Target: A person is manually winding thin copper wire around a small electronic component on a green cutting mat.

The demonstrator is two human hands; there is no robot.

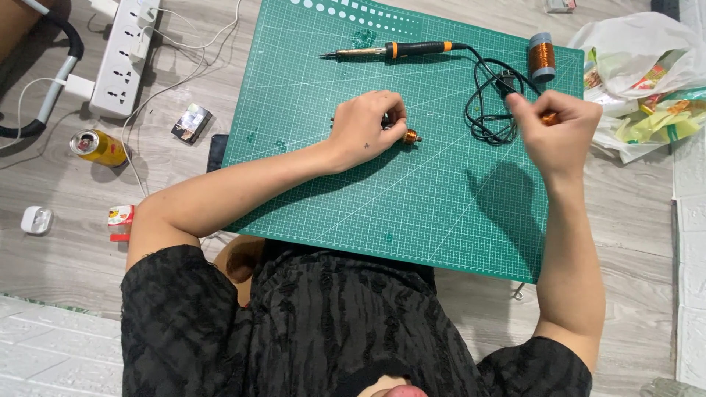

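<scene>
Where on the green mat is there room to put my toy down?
The near half of the green cutting mat, between the left hand and the mat's near edge, is bare. So is its far left corner, left of the soldering iron. It is crowded at the far right: black cable, copper wire spool, right hand.

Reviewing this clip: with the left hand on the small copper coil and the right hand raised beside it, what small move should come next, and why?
Probably draw the right hand a little further from the small copper-wound coil that the left hand pins on the green cutting mat. The right hand pinches something copper-coloured above the mat; any wire between the hands is too fine to see, so this is a guess.
</scene>
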